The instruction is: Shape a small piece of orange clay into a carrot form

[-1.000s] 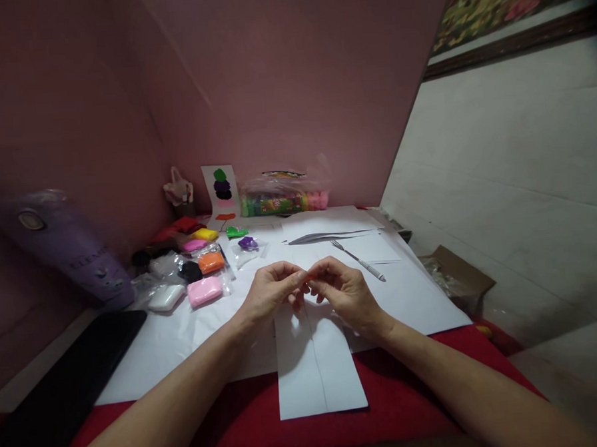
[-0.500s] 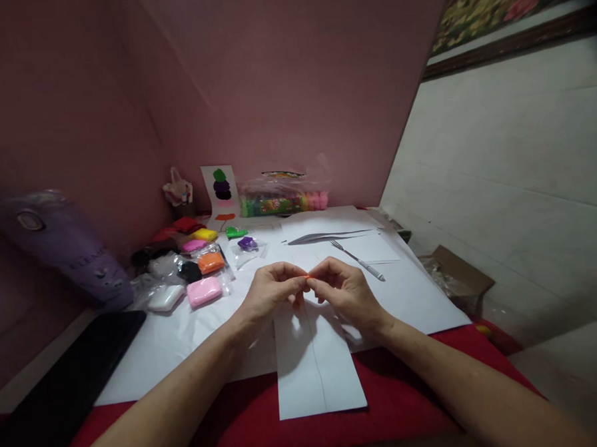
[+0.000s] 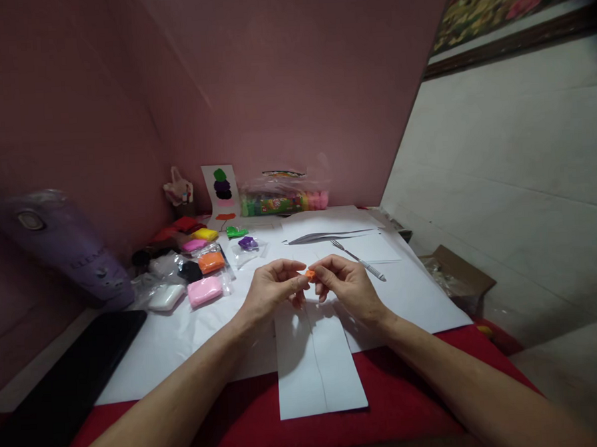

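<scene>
Between my fingertips is a small orange lump point(image 3: 310, 275), soft-looking like clay. My left hand point(image 3: 274, 288) pinches its left side with thumb and fingers, and my right hand point(image 3: 346, 284) pinches its right side. Both hands hover over the upper part of a narrow white paper strip point(image 3: 316, 376) that has a thin line drawn down it. Just beyond my right hand a metal fork point(image 3: 358, 260) lies on the large white sheet point(image 3: 417, 304).
Packets of coloured clay, including a pink one point(image 3: 205, 292) and an orange one point(image 3: 211, 262), lie at left. A purple bottle point(image 3: 74, 252) and a black slab point(image 3: 81, 375) are farther left. A clear bag point(image 3: 282, 201) and a colour-marked card point(image 3: 221, 194) stand behind.
The fingertips have moved slightly apart, and more of the orange lump shows between them. The things on the table have stayed where they were.
</scene>
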Motion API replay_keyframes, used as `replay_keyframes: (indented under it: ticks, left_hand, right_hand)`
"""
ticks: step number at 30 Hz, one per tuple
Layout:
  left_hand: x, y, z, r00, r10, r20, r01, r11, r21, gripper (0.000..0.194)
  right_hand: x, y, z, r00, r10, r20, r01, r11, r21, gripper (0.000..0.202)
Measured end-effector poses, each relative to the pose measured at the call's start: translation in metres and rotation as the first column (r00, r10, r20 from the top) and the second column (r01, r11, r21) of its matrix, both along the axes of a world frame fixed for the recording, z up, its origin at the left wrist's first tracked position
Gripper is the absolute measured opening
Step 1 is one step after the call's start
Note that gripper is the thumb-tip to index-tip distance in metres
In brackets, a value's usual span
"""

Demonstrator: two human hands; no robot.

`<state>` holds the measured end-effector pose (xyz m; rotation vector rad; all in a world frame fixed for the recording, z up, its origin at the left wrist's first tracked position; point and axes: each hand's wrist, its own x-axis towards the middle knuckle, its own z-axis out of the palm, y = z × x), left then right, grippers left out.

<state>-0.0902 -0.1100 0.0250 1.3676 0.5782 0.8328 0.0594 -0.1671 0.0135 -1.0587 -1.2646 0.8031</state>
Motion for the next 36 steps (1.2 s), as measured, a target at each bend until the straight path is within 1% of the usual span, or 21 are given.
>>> replay_keyframes:
  ticks: [4, 9, 15, 18, 22, 25, 27, 30, 33, 36]
  left_hand:
    - [0.0000, 0.0016, 0.0006, 0.996, -0.064, -0.058, 0.065, 0.998, 0.013, 0.035]
    - [0.0003, 0.0004, 0.0014, 0.998, -0.027, -0.053, 0.028, 0.999, 0.018, 0.033]
    - [0.0003, 0.0008, -0.0036, 0.995, -0.097, 0.006, 0.098, 0.993, -0.065, 0.033]
    - [-0.0005, 0.0029, -0.0056, 0.996, -0.089, 0.030, 0.091, 0.994, -0.060, 0.029]
    - [-0.0011, 0.0038, -0.0054, 0.997, -0.068, 0.025, 0.069, 0.995, -0.068, 0.025]
    - [-0.0019, 0.0042, -0.0051, 0.996, -0.094, -0.001, 0.093, 0.991, -0.100, 0.026]
    - [-0.0027, 0.0051, -0.0052, 0.993, -0.118, -0.023, 0.115, 0.988, -0.099, 0.025]
    - [-0.0029, 0.0061, -0.0050, 0.995, -0.091, -0.034, 0.089, 0.994, -0.064, 0.019]
    - [-0.0005, 0.0043, -0.0027, 1.000, -0.009, -0.028, 0.009, 1.000, -0.007, 0.013]
    - [0.0039, -0.0010, 0.0020, 0.996, 0.089, -0.021, -0.088, 0.995, 0.055, 0.010]
  right_hand:
    - [-0.0017, -0.0031, -0.0004, 0.998, 0.029, 0.063, -0.031, 0.999, 0.041, 0.023]
    - [-0.0021, -0.0034, -0.0028, 0.996, 0.052, 0.072, -0.056, 0.997, 0.054, 0.021]
    - [-0.0008, -0.0020, -0.0054, 0.994, -0.002, 0.112, -0.006, 0.997, 0.075, 0.014]
    - [-0.0012, -0.0029, -0.0060, 0.988, -0.009, 0.153, -0.004, 0.996, 0.085, 0.010]
    - [-0.0012, -0.0047, -0.0054, 0.974, -0.035, 0.222, 0.015, 0.996, 0.092, 0.009]
    - [-0.0013, -0.0061, -0.0035, 0.960, -0.071, 0.270, 0.039, 0.992, 0.120, 0.009]
    - [-0.0016, -0.0068, -0.0025, 0.954, -0.071, 0.291, 0.037, 0.992, 0.121, 0.009]
    - [-0.0019, -0.0064, -0.0022, 0.969, -0.030, 0.244, 0.011, 0.997, 0.080, 0.010]
    - [-0.0003, -0.0033, -0.0023, 0.993, 0.000, 0.120, -0.004, 1.000, 0.026, 0.011]
    - [0.0034, 0.0023, -0.0015, 1.000, 0.009, -0.003, -0.009, 1.000, -0.028, 0.013]
